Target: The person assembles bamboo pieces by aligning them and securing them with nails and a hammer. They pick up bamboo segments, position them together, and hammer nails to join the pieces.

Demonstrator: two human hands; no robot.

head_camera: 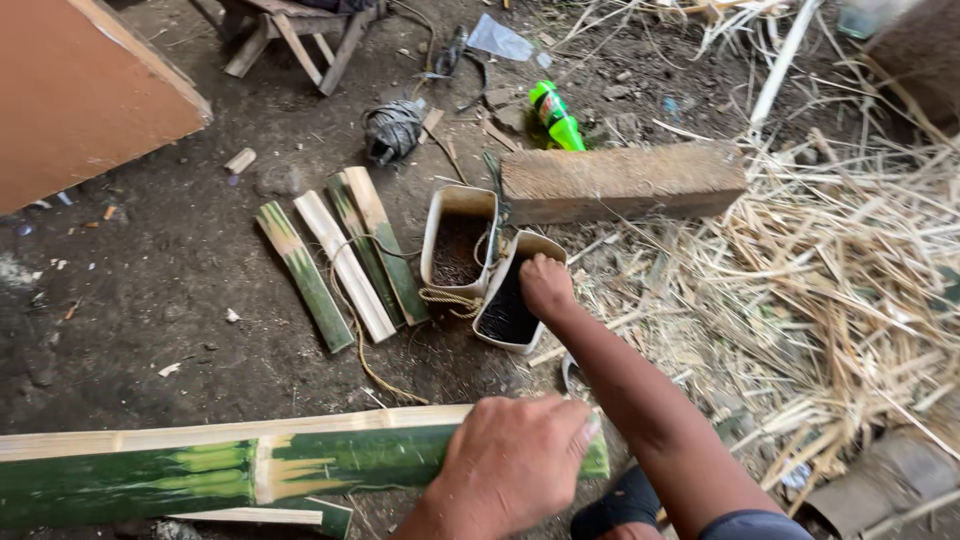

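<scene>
My left hand (515, 462) grips the right end of a long split green bamboo piece (200, 470) that lies across the bottom of the view. My right hand (546, 285) reaches forward, fingers closed, onto the rim of a pale cut container (512, 345) filled with dark material. A second similar container (458, 203) stands right beside it on the left, with twine (448, 298) wound between the two. Whether the right hand holds anything is hidden by the fingers.
Several short split bamboo slats (340, 255) lie on the dirt left of the containers. A wooden block (625, 180) sits behind them, a green bottle (555, 117) and a roll of wire (392, 130) farther back. Dry straw (840, 270) covers the right side. An orange board (80, 90) leans at upper left.
</scene>
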